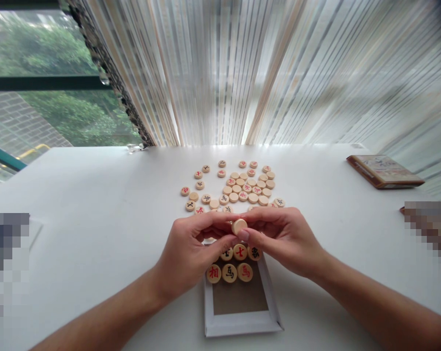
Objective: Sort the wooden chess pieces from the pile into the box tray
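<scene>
A round wooden Chinese chess piece (239,226) with a plain side showing is pinched between both hands, above the far end of a shallow white box (242,325). My left hand (191,248) closes on it from the left and my right hand (284,239) from the right, thumbs and fingertips meeting at it. In the box lie several chess pieces, among them a black-marked piece (229,273) and a red-marked piece (245,272) in the nearer row. The row behind is partly hidden by my hands. The near part of the box shows its brown bottom.
Beyond my hands, several loose chess pieces (247,187) lie scattered on the white table (107,204), some face up, some plain side up. A brown-edged box (385,170) rests at the right. String curtains (213,73) hang behind the table, with a window at the left.
</scene>
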Motion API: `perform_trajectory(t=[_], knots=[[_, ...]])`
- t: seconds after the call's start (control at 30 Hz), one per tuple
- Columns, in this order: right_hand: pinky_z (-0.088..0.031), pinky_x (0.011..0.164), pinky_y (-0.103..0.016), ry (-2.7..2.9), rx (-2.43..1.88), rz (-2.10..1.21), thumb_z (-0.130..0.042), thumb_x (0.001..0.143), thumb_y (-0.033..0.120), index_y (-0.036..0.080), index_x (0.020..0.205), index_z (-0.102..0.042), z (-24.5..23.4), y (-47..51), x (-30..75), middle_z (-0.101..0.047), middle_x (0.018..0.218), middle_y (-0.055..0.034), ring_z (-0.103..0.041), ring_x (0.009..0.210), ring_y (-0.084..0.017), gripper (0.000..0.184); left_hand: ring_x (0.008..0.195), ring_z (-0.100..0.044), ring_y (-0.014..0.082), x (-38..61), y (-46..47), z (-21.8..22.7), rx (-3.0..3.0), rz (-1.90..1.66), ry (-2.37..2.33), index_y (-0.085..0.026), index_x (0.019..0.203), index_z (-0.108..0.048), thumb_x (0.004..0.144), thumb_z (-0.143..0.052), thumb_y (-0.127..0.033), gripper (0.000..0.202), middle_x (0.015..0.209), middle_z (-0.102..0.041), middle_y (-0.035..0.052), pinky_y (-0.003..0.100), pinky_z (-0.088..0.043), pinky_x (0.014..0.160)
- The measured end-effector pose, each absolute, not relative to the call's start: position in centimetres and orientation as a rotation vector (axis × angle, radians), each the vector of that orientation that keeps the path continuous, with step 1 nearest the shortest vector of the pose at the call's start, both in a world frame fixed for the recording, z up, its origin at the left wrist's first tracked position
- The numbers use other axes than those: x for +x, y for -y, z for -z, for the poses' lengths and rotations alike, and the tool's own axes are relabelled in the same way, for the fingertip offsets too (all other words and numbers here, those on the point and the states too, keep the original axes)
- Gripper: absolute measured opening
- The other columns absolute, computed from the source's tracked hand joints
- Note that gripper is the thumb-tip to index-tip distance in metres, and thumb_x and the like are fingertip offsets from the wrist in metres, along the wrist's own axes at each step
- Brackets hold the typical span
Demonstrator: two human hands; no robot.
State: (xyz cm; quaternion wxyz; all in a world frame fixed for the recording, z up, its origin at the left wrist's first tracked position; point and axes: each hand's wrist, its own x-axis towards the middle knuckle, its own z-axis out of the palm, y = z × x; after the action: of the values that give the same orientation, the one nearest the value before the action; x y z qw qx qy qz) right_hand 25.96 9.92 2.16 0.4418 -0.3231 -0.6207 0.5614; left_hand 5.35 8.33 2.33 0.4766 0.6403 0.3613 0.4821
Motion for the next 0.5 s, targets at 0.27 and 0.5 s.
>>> perform_trajectory(t=[0.27,0.5], knots=[[-0.047,0.058,-0.023,1.578,-0.905,-1.407,-0.09,0.083,0.031,0.016,0.088,-0.085,-2.2,-9.8,26.0,-0.076,0.073,-0.0042,-0.06,0.065,-0.014,0.017,0.08,-0.079,0.0118,5.2,-8.3,-2.2,1.959,-1.266,-0.883,-0.017,0.112,-0.081,0.089,-0.08,-0.005,0.026,0.096,-0.084,0.0033,0.017,-0.065,0.076],[-0.049,0.06,-0.022,1.642,-0.801,-1.397,-0.072,0.099,0.03,0.018,0.093,-0.087,-3.2,-9.8,26.1,-0.073,0.072,-0.0018,-0.059,0.064,-0.012,0.02,0.079,-0.078,0.0102,5.2,-8.2,-2.3,1.899,-1.266,-0.889,-0.015,0.112,-0.08,0.087,-0.083,-0.008,0.026,0.092,-0.084,0.0017,0.015,-0.063,0.078]])
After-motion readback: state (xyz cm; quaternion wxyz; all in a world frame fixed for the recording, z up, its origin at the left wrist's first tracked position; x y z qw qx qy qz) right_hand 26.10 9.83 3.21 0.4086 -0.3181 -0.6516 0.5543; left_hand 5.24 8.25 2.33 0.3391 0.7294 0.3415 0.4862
